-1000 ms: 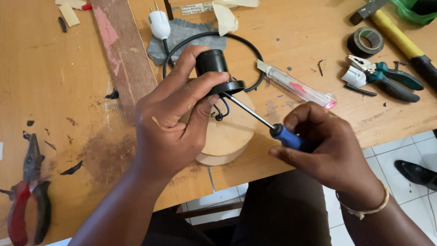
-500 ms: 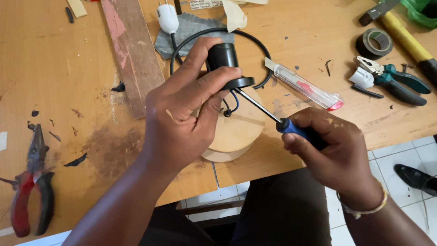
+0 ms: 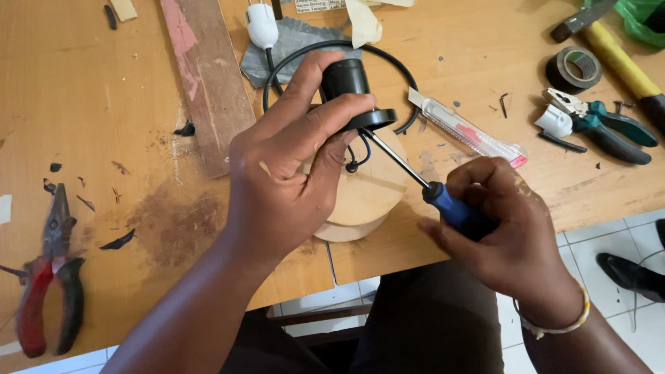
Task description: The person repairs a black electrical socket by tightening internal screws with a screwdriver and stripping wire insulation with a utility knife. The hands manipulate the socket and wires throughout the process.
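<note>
Looking down at the bench, my left hand is clamped around a black lamp socket, holding it over a round wooden base near the table's edge. My right hand is closed on the blue handle of a screwdriver, shaft angled up under the socket's flange. Compared with half a second ago the tip sits deeper under the rim, so I'd guess the screw is engaging. Socket's smooth matte plastic, base is pale sanded wood, cord loops glossy black behind. Red pliers lie far left, tape roll far right.
</note>
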